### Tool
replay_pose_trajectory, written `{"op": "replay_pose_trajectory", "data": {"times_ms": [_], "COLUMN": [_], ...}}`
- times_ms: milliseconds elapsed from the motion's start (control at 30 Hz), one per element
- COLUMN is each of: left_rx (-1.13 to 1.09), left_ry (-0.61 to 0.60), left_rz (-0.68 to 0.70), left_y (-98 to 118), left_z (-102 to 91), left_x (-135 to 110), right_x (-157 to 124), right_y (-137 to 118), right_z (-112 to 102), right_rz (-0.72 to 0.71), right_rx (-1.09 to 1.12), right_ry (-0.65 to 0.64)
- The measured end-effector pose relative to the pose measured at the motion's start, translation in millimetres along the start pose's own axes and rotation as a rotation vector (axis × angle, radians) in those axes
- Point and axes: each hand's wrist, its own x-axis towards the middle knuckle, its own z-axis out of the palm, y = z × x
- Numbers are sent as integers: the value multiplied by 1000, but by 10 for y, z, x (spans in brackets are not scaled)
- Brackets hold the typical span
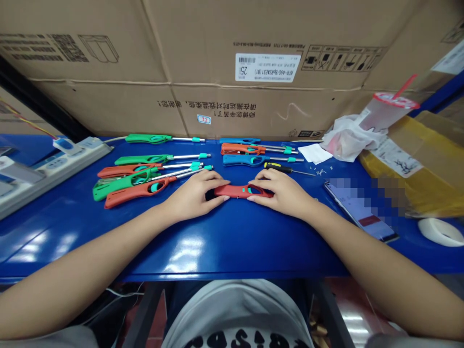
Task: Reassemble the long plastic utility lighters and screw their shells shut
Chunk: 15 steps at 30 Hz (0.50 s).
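Worktop: a glossy blue worktop (pixel 235 237), with bright reflections along its near edge.
Back of the worktop: a brown carton (pixel 203 53) stands like a wall, its print upside down, with a white label (pixel 268 67) and a small sticker (pixel 204 119).
Red lighter body (pixel 237 191): lying crosswise, just above or on the worktop (cannot tell which), in front of the person.
Left hand (pixel 195 193): thumb and fingers clamped on the lighter body's left end.
Right hand (pixel 286 191): fingers pinched on its right end, around the trigger loop.
Left side: five green and orange lighters (pixel 126 192), rods pointing right; beyond them, a white power strip (pixel 58 166).
Behind the hands: blue and orange lighters (pixel 239 160) beside a yellow-and-black screwdriver (pixel 277 167).
Right side: a phone (pixel 353 205), a white ring (pixel 440 232), a folded tissue (pixel 314 153), a thin plastic bag (pixel 350 140), a cup (pixel 379 113) with a red straw, and a yellow-wrapped package (pixel 431 164).
Below: reddish floor tiles (pixel 350 309), and cables (pixel 123 292) at the left.
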Motion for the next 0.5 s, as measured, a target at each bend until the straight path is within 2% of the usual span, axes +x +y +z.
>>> {"op": "replay_pose_trajectory", "data": {"times_ms": [500], "left_rx": [-70], "left_ry": [-34], "left_rz": [-30], "left_y": [5], "left_z": [-72], "left_x": [-5], "right_x": [-21], "right_y": [16], "right_z": [57], "right_rz": [47], "right_rx": [45], "right_ry": [-7]}}
